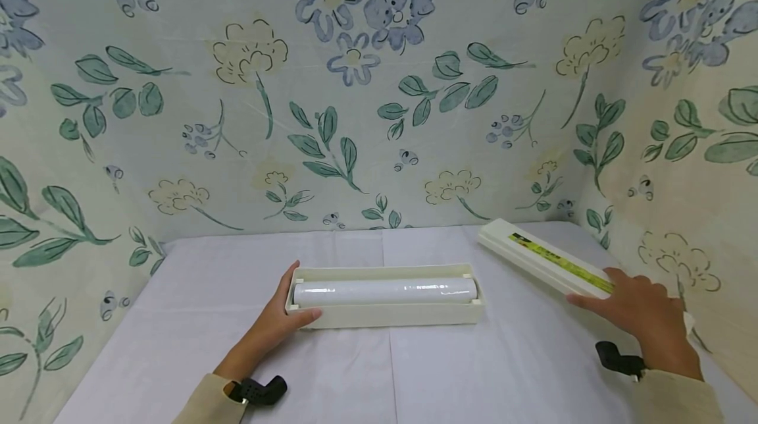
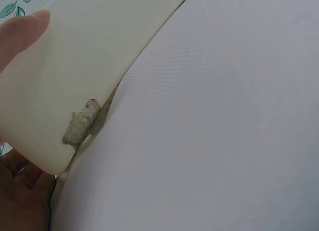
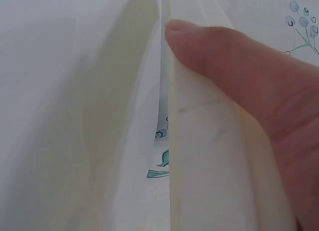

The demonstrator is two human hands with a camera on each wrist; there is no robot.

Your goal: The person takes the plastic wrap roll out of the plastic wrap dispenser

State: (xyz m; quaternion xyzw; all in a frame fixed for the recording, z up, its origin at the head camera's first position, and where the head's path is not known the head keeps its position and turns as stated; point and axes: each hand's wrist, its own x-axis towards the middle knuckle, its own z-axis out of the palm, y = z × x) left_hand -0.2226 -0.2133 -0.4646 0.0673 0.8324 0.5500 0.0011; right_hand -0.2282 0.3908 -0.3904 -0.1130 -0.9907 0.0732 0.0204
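An off-white cling film dispenser box (image 1: pixel 385 317) lies on the table without its cover, and a shiny white roll of film (image 1: pixel 385 290) shows inside it. My left hand (image 1: pixel 274 318) grips the box's left end, thumb on the front wall and fingers behind. In the left wrist view the front wall (image 2: pixel 94 52) has a grey, worn patch (image 2: pixel 81 125) near its lower edge. To the right, my right hand (image 1: pixel 645 311) holds the long white lid (image 1: pixel 541 258), which bears a green-yellow label and slants above the table. The right wrist view shows the thumb along the lid's edge (image 3: pixel 209 156).
A white cloth (image 1: pixel 337 371) with a fold line covers the table. Fabric walls (image 1: pixel 355 147) printed with flowers and leaves stand behind and at both sides; the right wall (image 1: pixel 681 213) is close to my right hand.
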